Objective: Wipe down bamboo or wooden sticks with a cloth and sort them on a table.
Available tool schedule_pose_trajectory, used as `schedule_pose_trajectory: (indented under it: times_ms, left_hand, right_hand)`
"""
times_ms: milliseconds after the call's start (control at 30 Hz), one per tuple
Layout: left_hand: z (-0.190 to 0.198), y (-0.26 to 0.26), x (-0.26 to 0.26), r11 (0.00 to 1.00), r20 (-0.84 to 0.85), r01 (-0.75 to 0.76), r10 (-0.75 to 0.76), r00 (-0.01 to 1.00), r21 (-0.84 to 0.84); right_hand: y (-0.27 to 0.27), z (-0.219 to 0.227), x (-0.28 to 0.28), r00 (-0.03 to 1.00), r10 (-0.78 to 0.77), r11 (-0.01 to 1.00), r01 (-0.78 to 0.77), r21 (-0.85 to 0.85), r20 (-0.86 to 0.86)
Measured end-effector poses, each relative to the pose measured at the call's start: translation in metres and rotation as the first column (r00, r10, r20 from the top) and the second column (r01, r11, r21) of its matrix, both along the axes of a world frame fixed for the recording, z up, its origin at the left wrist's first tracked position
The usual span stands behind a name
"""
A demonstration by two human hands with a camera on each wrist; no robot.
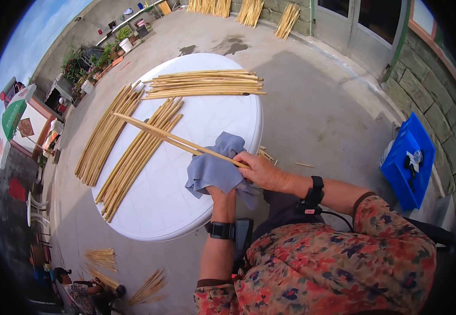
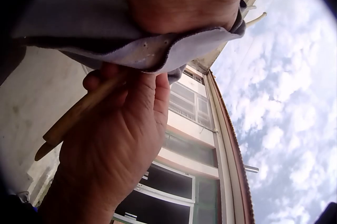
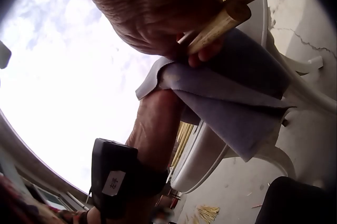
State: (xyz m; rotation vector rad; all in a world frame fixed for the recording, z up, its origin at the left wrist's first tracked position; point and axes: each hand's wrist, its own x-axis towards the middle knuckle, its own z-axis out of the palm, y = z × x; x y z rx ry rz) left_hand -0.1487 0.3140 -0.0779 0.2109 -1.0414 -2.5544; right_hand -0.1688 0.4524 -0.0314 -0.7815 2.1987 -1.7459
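Two long wooden sticks [image 1: 157, 131] slant over the white round table [image 1: 191, 191], passing through a grey-blue cloth [image 1: 213, 170]. My right hand [image 1: 263, 172] grips them near their close ends, thumb and fingers curled round them. In the right wrist view the cut stick ends [image 3: 239, 11] poke out past that hand. My left hand [image 1: 222, 199] holds the cloth around the sticks from below; its fingers are hidden under the folds. From the left wrist, the cloth [image 2: 142, 53] lies between the two hands, with the right hand [image 2: 121, 134] below it.
Bundles of sticks lie on the table: one at the back [image 1: 204, 84], one along the left edge [image 1: 107, 139], one nearer the middle [image 1: 133, 168]. A blue crate [image 1: 409, 163] stands at right. At lower left a person [image 1: 83, 291] sits by stick piles [image 1: 149, 287].
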Motion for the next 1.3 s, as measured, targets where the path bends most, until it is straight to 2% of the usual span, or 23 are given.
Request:
schedule_pose_trajectory:
  times_ms: [33,167,233,300,333,367,433,467,533,600,633,667,700,733,767,800,833,867,900,1000,1067,1200,1300]
  left_hand:
    - [-0.002,-0.001,0.002,0.991,0.05,0.012,-0.019,0.999,0.133]
    - [-0.001,-0.003,0.013,0.977,0.06,0.081,-0.095,0.994,0.196]
    - [0.018,0.0,0.024,0.977,0.103,0.156,-0.142,0.984,-0.143]
    - [0.016,-0.003,0.02,0.971,0.182,0.117,-0.079,0.98,-0.209]
    - [0.015,-0.005,0.018,0.958,0.257,0.083,-0.01,0.966,-0.275]
    - [0.015,-0.009,0.015,0.958,0.253,0.086,-0.015,0.967,-0.274]
    - [0.024,-0.022,0.009,0.967,0.16,-0.09,0.131,0.978,-0.238]
    - [0.034,-0.028,0.01,0.75,0.187,-0.107,0.297,0.936,-0.652]
    - [0.035,-0.054,0.001,0.88,0.244,-0.264,0.377,0.893,-0.394]
    - [0.024,-0.085,0.001,0.884,0.222,-0.295,0.389,0.894,-0.361]
    - [0.023,-0.093,0.0,0.838,0.268,-0.312,0.458,0.848,-0.447]
    - [0.017,-0.101,0.002,0.861,0.23,-0.371,0.462,0.856,-0.349]
    - [0.019,-0.108,0.008,0.38,-0.084,-0.292,0.477,0.875,-0.878]
    - [0.019,-0.111,0.01,0.354,-0.077,-0.275,0.483,0.872,-0.894]
    - [0.028,-0.116,0.011,0.204,-0.066,-0.184,0.479,0.875,-0.961]
    - [0.019,-0.129,0.009,0.244,-0.013,-0.14,0.458,0.889,-0.96]
    - [0.011,-0.136,0.014,0.284,-0.092,-0.259,0.492,0.866,-0.923]
    - [0.016,-0.145,0.016,0.279,0.065,-0.094,0.509,0.858,-0.956]
    - [0.019,-0.153,0.019,0.282,0.116,-0.038,0.508,0.854,-0.959]
    - [0.022,-0.16,0.026,0.304,0.161,0.014,0.464,0.871,-0.952]
    - [0.018,-0.148,0.028,0.286,0.129,0.005,0.416,0.9,-0.958]
    - [0.01,-0.105,0.022,0.291,0.055,-0.028,0.275,0.96,-0.956]
    - [0.002,-0.079,0.015,0.403,0.028,-0.039,0.159,0.987,-0.914]
  right_hand:
    - [0.0,-0.002,0.0,0.996,-0.002,1.0,0.001,-0.008,-0.092]
    - [-0.008,-0.014,0.008,0.928,-0.038,0.996,0.066,0.064,-0.371]
    - [-0.01,-0.007,0.014,0.934,-0.011,0.989,0.062,0.131,-0.358]
    - [-0.009,-0.005,0.014,0.938,0.014,0.979,0.058,0.196,-0.346]
    - [-0.008,-0.008,0.012,0.902,0.059,0.971,0.049,0.236,-0.428]
    - [-0.006,-0.009,0.01,0.857,0.105,0.96,0.046,0.277,-0.504]
    - [0.006,-0.004,0.012,0.83,0.166,0.933,0.042,0.356,-0.533]
    - [0.014,-0.002,0.015,0.801,0.235,0.9,0.034,0.434,-0.551]
    - [0.039,-0.005,0.022,0.793,0.254,0.905,0.008,0.426,-0.553]
    - [0.069,-0.009,0.028,0.783,0.269,0.907,-0.009,0.421,-0.561]
    - [0.085,-0.011,0.033,0.823,0.279,0.896,-0.036,0.443,-0.495]
    - [0.1,-0.013,0.037,0.859,0.283,0.884,-0.061,0.464,-0.426]
    - [0.113,-0.015,0.04,0.861,0.269,0.882,-0.039,0.471,-0.432]
    - [0.126,-0.016,0.043,0.895,0.268,0.871,-0.066,0.487,-0.357]
    - [0.14,-0.017,0.045,0.923,0.263,0.861,-0.092,0.5,-0.282]
    - [0.155,-0.023,0.046,0.925,0.244,0.859,-0.066,0.508,-0.292]
    - [0.17,-0.033,0.045,0.927,0.249,0.835,-0.059,0.547,-0.281]
    - [0.185,-0.039,0.047,0.929,0.255,0.811,-0.056,0.582,-0.267]
    - [0.201,-0.041,0.051,0.93,0.243,0.809,-0.038,0.586,-0.276]
    - [0.223,-0.042,0.055,0.982,0.076,0.806,0.042,0.59,-0.173]
    - [0.212,-0.035,0.053,0.989,-0.145,0.896,0.123,0.427,0.02]
    - [0.142,-0.024,0.029,0.895,-0.199,0.903,0.326,0.281,-0.399]
    - [0.089,-0.003,0.01,0.85,-0.129,0.908,0.308,0.284,-0.51]
